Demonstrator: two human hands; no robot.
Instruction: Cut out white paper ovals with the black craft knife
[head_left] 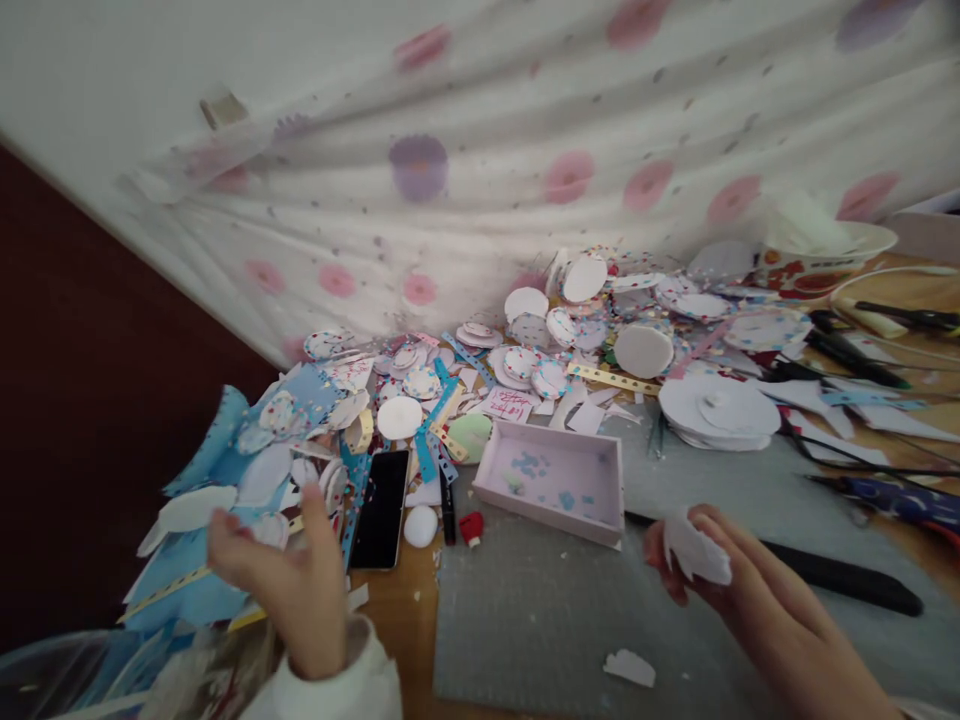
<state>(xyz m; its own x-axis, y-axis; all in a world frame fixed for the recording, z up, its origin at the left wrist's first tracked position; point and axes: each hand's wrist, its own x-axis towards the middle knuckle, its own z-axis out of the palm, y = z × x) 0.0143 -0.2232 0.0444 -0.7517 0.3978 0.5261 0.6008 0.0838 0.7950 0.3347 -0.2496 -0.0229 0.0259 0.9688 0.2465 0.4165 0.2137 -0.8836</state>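
Note:
My left hand (296, 580) is raised at the lower left, its thumb and fingers spread apart and somewhat blurred. No object shows between them. Behind it lie white paper discs (266, 475) and pale blue sheets. At the right, over the grey cutting mat (517, 620), my right hand (757, 600) pinches a thin, curled white paper piece (697, 552) between thumb and fingers. A black-handled tool (840, 577) lies on the mat behind that hand, partly hidden by it. Flat on the mat to its left is a torn white scrap (630, 667).
A shallow white box (551, 520) with bluish bits inside sits on the mat's back edge. Beside it lie a black phone (381, 510), a black pen (448, 508) and a small red object (471, 528). Heaped discs and strips line the curtain (480, 230); a paper bowl (817, 260) stands back right.

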